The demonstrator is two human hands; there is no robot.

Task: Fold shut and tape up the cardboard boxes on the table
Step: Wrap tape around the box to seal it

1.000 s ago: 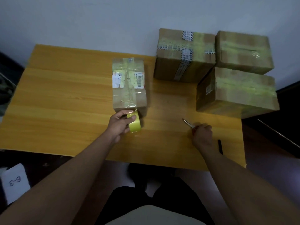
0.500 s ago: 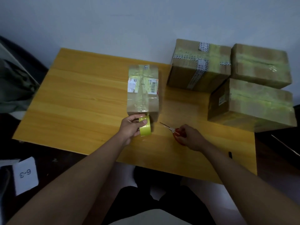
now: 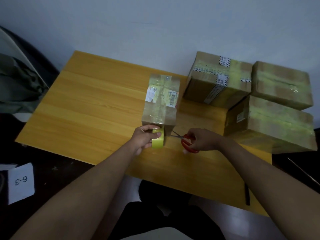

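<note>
1. A white card (image 3: 21, 183) with "6-3" on it lies on the dark floor, past the table's left front corner.
2. A dark green cloth (image 3: 17, 87) is bunched up on the floor, beyond the table's left edge.
3. A thin black stick (image 3: 247, 194) lies at the table's front edge, near the right corner.
4. A pale wall (image 3: 155, 23) stands behind the table's back edge.

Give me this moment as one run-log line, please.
left hand: holds tape roll | right hand: scissors at tape | box: taped
</note>
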